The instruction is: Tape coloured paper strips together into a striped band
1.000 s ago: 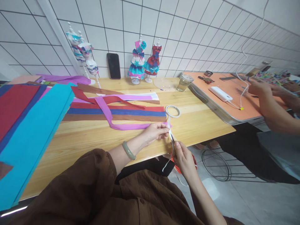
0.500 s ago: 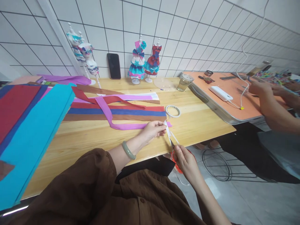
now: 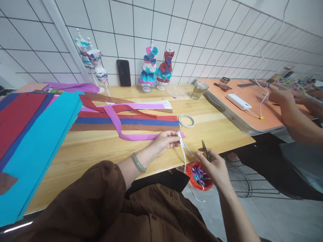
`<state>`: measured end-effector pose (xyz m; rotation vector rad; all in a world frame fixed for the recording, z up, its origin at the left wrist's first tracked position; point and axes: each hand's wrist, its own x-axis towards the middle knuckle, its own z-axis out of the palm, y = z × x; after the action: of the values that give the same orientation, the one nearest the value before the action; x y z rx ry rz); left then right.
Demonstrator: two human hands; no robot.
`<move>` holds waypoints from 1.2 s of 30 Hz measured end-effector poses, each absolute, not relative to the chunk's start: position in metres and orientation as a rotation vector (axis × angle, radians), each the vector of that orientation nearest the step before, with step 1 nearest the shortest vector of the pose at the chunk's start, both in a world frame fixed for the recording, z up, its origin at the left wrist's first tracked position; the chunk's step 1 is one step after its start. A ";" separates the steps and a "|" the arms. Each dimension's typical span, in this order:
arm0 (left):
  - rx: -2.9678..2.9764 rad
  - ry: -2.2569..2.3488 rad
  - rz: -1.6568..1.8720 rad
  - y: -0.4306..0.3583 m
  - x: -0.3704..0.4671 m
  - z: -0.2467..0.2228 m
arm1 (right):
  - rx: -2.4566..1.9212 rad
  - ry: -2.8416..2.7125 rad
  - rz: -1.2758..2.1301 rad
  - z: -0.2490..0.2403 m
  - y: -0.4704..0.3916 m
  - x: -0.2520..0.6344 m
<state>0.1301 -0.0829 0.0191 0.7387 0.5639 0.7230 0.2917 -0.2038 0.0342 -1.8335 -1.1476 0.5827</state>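
My left hand (image 3: 167, 140) pinches the top of a narrow white strip (image 3: 183, 153), whose lower end hangs over the table's front edge. A second thin white piece (image 3: 188, 150) slants off beside it. To the right, my right hand (image 3: 214, 165) grips small scissors (image 3: 205, 151) with the blades pointing up, apart from the strip. Behind my left fingers lies a purple strip (image 3: 141, 137). A roll of tape (image 3: 186, 121) rests flat just beyond that hand.
Red, blue and brown strips (image 3: 128, 121) stretch leftward toward stacked coloured sheets (image 3: 50, 134). Dressed mini mannequins (image 3: 148, 70), a phone (image 3: 123, 73) and a lidded cup (image 3: 199, 90) stand along the wall. Below the edge hangs a red scrap bag (image 3: 191, 179). Another person's arm (image 3: 290, 107) works at the orange table (image 3: 272, 122).
My right hand has drawn the scissors away from the white strip, to the right, and turned the blades upward. My left hand stays in place with the strip. The scrap bag shows more.
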 end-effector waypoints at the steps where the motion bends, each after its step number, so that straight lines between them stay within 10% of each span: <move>1: 0.743 0.563 0.713 -0.083 0.130 0.019 | -1.848 -1.169 0.490 0.032 -0.195 0.297; 22: 0.797 0.513 0.539 -0.085 0.130 0.018 | -2.108 -1.736 -0.147 0.002 -0.068 0.373; 36: 0.687 0.465 0.597 -0.084 0.126 0.025 | -1.622 -1.502 0.607 0.036 -0.135 0.329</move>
<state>0.1259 -0.0841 0.0250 0.6865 0.4651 0.5966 0.3293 -0.1348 0.0357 -1.6222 -1.5024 0.6071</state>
